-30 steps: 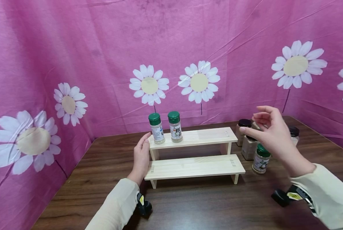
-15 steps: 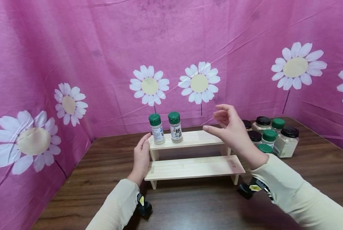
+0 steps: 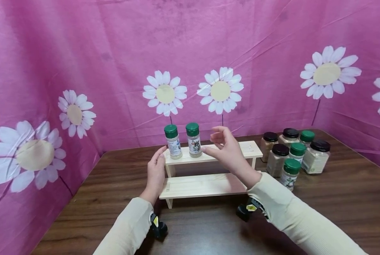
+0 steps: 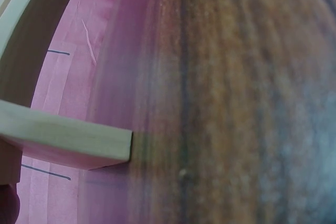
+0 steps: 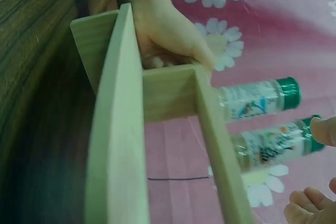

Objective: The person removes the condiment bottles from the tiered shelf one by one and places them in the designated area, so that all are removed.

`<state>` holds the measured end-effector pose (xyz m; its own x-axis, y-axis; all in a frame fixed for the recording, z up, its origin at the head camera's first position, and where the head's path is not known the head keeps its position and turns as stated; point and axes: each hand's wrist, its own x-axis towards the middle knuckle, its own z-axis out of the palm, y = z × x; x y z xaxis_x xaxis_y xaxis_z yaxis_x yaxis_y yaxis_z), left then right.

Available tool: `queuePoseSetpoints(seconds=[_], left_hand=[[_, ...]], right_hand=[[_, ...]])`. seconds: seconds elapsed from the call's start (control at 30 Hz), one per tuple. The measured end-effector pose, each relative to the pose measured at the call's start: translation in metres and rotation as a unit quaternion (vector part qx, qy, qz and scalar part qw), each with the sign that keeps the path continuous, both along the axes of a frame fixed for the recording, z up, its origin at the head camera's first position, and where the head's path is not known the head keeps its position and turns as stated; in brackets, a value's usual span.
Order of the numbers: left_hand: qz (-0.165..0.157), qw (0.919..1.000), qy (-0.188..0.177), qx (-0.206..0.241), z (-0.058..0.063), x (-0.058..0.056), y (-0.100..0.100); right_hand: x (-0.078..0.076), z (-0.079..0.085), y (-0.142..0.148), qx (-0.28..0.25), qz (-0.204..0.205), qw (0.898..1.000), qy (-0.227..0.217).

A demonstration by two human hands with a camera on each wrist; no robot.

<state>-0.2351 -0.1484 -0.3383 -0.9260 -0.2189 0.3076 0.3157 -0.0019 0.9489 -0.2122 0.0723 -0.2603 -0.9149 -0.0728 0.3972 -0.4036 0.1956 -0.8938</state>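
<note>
A two-tier wooden rack (image 3: 202, 186) stands on the brown table. On its upper shelf are two upright spice bottles with green caps: the left bottle (image 3: 174, 141) and the right bottle (image 3: 194, 141). My left hand (image 3: 155, 173) holds the rack's left end, with some fingers hidden behind the wood in the right wrist view. Beside the right bottle is my right hand (image 3: 229, 152), its thumb and bent fingers spread apart around nothing. The right wrist view shows the thumb (image 5: 325, 130) overlapping that bottle's cap; whether it touches cannot be told.
Several jars and bottles crowd the table right of the rack. They include a large black-lidded jar (image 3: 316, 157), a brown-filled jar (image 3: 277, 161) and a green-capped bottle (image 3: 290, 174) in front. A pink daisy-print cloth (image 3: 119, 71) hangs close behind the table.
My right hand has swept left from above the jars, across the upper shelf, to the right bottle. The left hand stays at the rack's end, and the bottles have not moved.
</note>
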Motion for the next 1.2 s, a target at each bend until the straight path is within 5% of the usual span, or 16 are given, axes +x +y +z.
queuePoseSetpoints(seconds=[0.23,0.77,1.2], left_hand=[[-0.007,0.9999,0.001,0.009,0.000,-0.001,0.000],[0.000,1.0000,0.003,0.001,0.001,-0.001,0.001],[0.002,1.0000,0.004,-0.004,0.000,-0.002,0.000]], right_hand=[[-0.009,-0.010,-0.020,0.015,0.002,1.000,-0.024],[-0.017,-0.020,-0.043,0.078,-0.060,0.995,0.018],[-0.014,-0.020,-0.045,0.058,-0.076,0.995,0.024]])
